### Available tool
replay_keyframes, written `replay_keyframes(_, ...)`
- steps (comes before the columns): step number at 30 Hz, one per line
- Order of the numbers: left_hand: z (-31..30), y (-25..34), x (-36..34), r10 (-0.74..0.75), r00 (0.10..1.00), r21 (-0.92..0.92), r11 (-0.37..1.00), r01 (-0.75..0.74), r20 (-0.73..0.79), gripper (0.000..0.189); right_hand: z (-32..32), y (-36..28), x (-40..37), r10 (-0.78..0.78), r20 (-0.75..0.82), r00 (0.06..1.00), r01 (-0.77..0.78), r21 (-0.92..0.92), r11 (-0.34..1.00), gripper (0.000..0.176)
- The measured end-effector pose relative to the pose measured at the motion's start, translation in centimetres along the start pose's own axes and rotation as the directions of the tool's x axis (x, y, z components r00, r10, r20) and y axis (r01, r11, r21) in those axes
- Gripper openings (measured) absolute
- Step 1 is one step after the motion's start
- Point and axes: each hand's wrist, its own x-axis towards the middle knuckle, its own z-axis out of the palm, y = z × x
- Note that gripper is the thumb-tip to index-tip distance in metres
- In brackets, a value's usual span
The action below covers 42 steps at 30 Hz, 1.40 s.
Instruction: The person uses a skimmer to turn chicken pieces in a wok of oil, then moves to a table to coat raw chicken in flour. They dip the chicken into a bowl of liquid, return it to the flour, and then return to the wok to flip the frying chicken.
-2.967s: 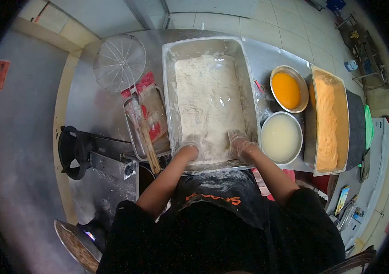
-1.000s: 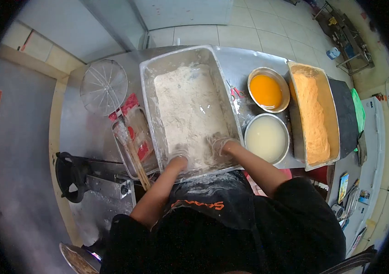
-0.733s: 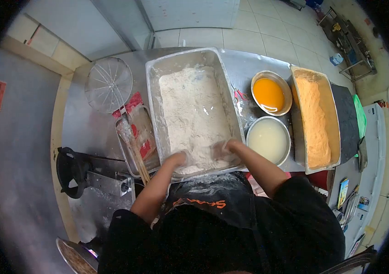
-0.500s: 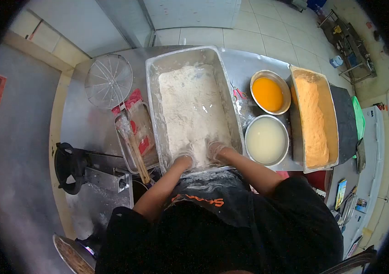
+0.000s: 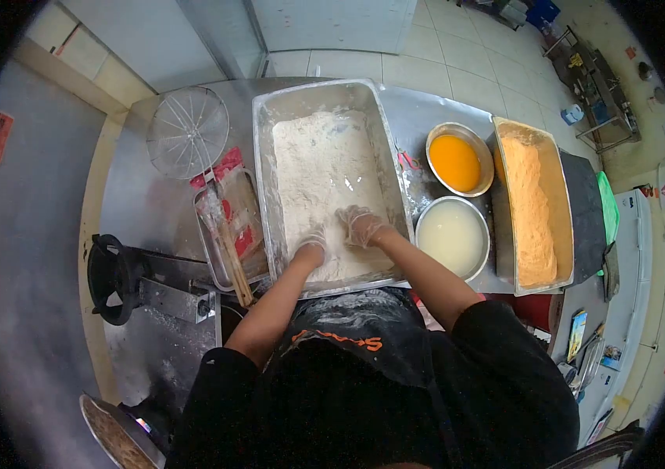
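Note:
A deep metal tray [image 5: 262,176] stands in front of me, partly filled with pale flour [image 5: 321,168]. My left hand [image 5: 313,241], in a clear plastic glove, is in the flour near the tray's near left corner, its fingertips hidden in it. To its right, my right hand [image 5: 360,225], also gloved, rests on the flour surface with its fingers bent downward; whether it holds any flour cannot be made out. The two hands are apart. Some small shiny bits lie on the flour above my right hand.
Right of the tray are a bowl of orange liquid [image 5: 455,162], a bowl of pale liquid [image 5: 452,238], pink scissors [image 5: 407,159] and a tray of orange powder [image 5: 532,211]. At left lie a wire skimmer [image 5: 189,133] and a small tray with a brush [image 5: 229,254].
My right hand has come up out of the flour and moved forward, showing more of its glove. My left hand has shifted slightly forward. The view has moved slightly.

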Motion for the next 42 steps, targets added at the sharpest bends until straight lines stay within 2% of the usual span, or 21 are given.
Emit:
replay_keyframes(2, -4.6, 1.8, -1.9, -0.060, 0.963, -0.325, 0.934, 0.146, 0.261, 0.091, 3.5, 2.1, 1.3, 0.022, 0.185, 0.982, -0.055, 0.176, 0.983, 0.039)
replay_keyframes(3, -7.0, 2.8, -3.1, -0.063, 0.954, -0.432, 0.881, 0.191, 0.294, 0.086, 4.9, 3.0, 1.8, 0.019, 0.278, 0.961, -0.094, 0.260, 0.961, 0.044)
replay_keyframes(5, -6.2, 1.5, -3.0, 0.006, 0.958, -0.338, 0.937, 0.095, 0.286, 0.077, 3.4, 3.1, 1.3, 0.046, 0.080, 0.996, -0.068, 0.287, 0.955, 0.032)
replay_keyframes(6, -2.8, -0.9, -1.9, 0.084, 0.962, -0.125, 0.991, -0.052, 0.261, 0.072, 2.2, 2.8, 0.8, 0.060, -0.017, 0.998, -0.052, 0.300, 0.953, 0.026)
replay_keyframes(8, -1.5, -1.4, -2.0, 0.055, 0.965, 0.022, 0.998, -0.062, 0.256, 0.067, -1.0, 2.2, 0.2, 0.064, -0.003, 0.998, -0.060, 0.308, 0.950, 0.017)
replay_keyframes(10, -5.7, 1.9, -3.5, -0.154, 0.945, -0.115, 0.974, 0.194, 0.288, 0.068, -1.7, 2.5, 0.2, 0.017, -0.068, 0.998, 0.001, 0.255, 0.967, 0.011)
replay_keyframes(12, -9.3, 3.9, -4.4, -0.105, 0.959, -0.003, 0.994, 0.109, 0.263, 0.069, -1.3, 3.0, -0.2, -0.088, -0.191, 0.978, 0.114, 0.133, 0.985, 0.008)
replay_keyframes(15, -11.8, 4.5, -5.5, -0.204, 0.946, -0.233, 0.936, 0.263, 0.251, 0.065, -6.8, 1.0, -2.0, -0.014, 0.009, 1.000, 0.013, 0.116, 0.993, 0.019)
replay_keyframes(17, -10.4, 3.6, -5.6, -0.287, 0.951, -0.266, 0.914, 0.307, 0.114, 0.061, -4.1, 2.7, -1.5, -0.094, -0.151, 0.984, 0.133, 0.278, 0.951, 0.016)
replay_keyframes(18, -7.6, 2.3, -4.7, -0.283, 0.959, -0.146, 0.950, 0.275, -0.035, 0.059, -3.2, 3.1, -1.1, -0.121, -0.233, 0.965, 0.199, 0.350, 0.915, 0.015)
replay_keyframes(19, -5.4, 1.2, -3.9, -0.255, 0.950, -0.017, 0.967, 0.256, -0.180, 0.057, -4.4, 2.6, -1.1, -0.089, -0.171, 0.981, 0.149, 0.379, 0.913, 0.015)
replay_keyframes(21, -4.3, 0.2, -1.7, -0.253, 0.920, -0.049, 0.967, 0.250, -0.298, 0.055, -8.2, 1.0, -1.6, -0.023, -0.041, 0.999, 0.039, 0.426, 0.904, 0.016)
replay_keyframes(23, -4.5, 0.0, 0.3, -0.283, 0.923, -0.152, 0.956, 0.250, -0.261, 0.055, -6.3, 2.2, -0.7, -0.053, -0.065, 0.996, 0.071, 0.318, 0.945, 0.020)
replay_keyframes(25, -5.8, 0.5, 1.2, -0.309, 0.948, -0.319, 0.908, 0.273, -0.069, 0.055, -5.4, 2.7, 0.2, -0.061, -0.049, 0.997, 0.072, 0.275, 0.959, 0.024)
replay_keyframes(27, -5.3, 0.3, 1.2, -0.242, 0.966, -0.368, 0.909, 0.194, -0.089, 0.054, -5.2, 2.7, 1.0, -0.041, 0.006, 0.999, 0.037, 0.299, 0.954, 0.029)
replay_keyframes(30, -4.1, -0.5, 1.9, -0.180, 0.979, -0.385, 0.914, 0.131, -0.095, 0.051, -3.8, 3.6, 2.1, -0.198, -0.214, 0.957, 0.237, 0.177, 0.955, 0.030)
replay_keyframes(32, -4.2, -0.3, 2.2, -0.170, 0.981, -0.339, 0.932, 0.127, -0.099, 0.051, -0.5, 5.3, 4.2, -0.147, -0.184, 0.972, 0.180, 0.178, 0.967, 0.029)
replay_keyframes(34, -6.1, 0.9, 1.9, -0.174, 0.978, -0.252, 0.957, 0.141, -0.115, 0.054, -0.1, 5.8, 5.4, -0.117, -0.071, 0.991, 0.130, 0.214, 0.968, 0.029)
replay_keyframes(36, -6.5, 0.6, 2.2, -0.192, 0.976, -0.340, 0.929, 0.147, -0.102, 0.055, -1.7, 4.7, 6.4, -0.105, 0.118, 0.987, 0.069, 0.279, 0.958, 0.030)
replay_keyframes(39, -8.6, 2.0, 1.7, -0.289, 0.935, -0.424, 0.888, 0.181, -0.207, 0.049, -0.4, 4.2, 8.3, 0.044, 0.164, 0.986, -0.074, 0.185, 0.980, 0.028)
replay_keyframes(42, -6.8, 0.4, 3.1, -0.274, 0.919, -0.384, 0.911, 0.152, -0.285, 0.044, 3.3, 6.6, 9.8, -0.178, 0.026, 0.984, 0.168, 0.219, 0.961, 0.026)
